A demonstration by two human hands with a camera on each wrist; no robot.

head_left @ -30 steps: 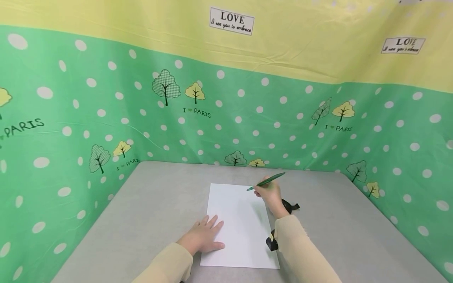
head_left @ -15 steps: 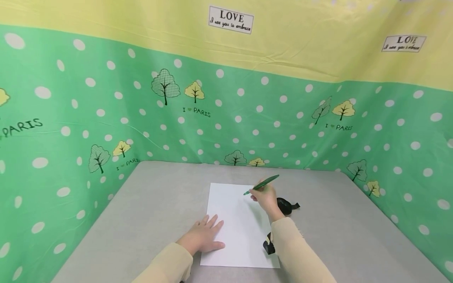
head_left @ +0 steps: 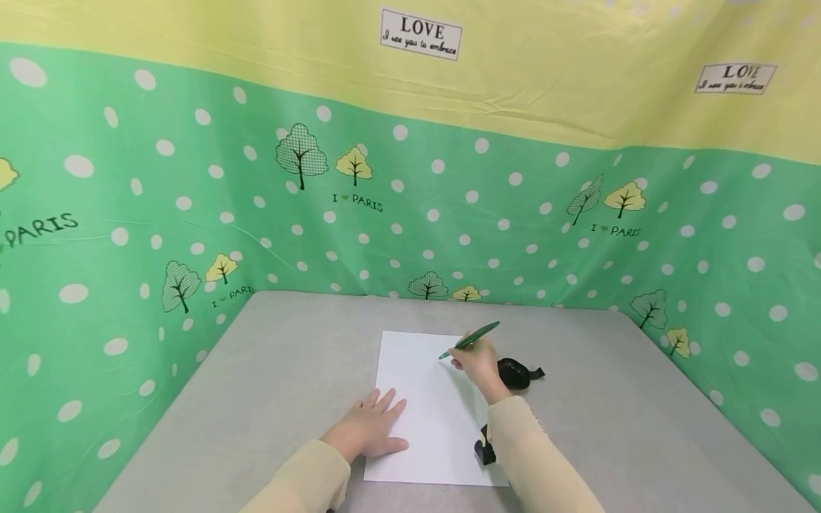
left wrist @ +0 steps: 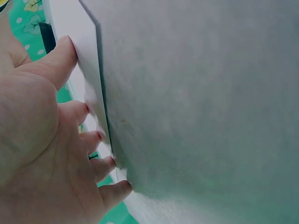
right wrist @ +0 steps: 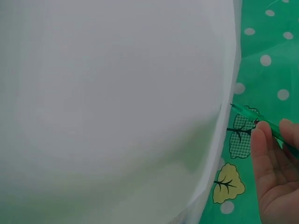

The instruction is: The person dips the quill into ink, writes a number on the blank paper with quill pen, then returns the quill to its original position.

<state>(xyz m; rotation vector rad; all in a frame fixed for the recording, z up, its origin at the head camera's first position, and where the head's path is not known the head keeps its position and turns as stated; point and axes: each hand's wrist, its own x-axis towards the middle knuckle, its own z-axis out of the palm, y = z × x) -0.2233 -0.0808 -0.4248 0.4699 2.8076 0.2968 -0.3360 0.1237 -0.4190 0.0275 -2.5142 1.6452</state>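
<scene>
A blank white sheet of paper point(head_left: 430, 406) lies on the grey table point(head_left: 288, 356). My left hand point(head_left: 368, 431) lies flat with straight fingers on the sheet's lower left edge; in the left wrist view its fingertips point(left wrist: 93, 135) press the paper point(left wrist: 88, 60) down. My right hand point(head_left: 474, 363) pinches a green pen point(head_left: 471, 339) over the upper right part of the sheet, tip pointing left and down at the paper. In the right wrist view the pen point(right wrist: 252, 119) and the fingers point(right wrist: 268, 158) show at the right edge.
A small black object with a strap point(head_left: 516, 372) lies on the table just right of the sheet, behind my right wrist. A green polka-dot cloth wall point(head_left: 449, 214) with trees encloses the table on the left, back and right.
My right hand has carried the pen a little left and down, closer to the paper. The left hand and the sheet have stayed in place.
</scene>
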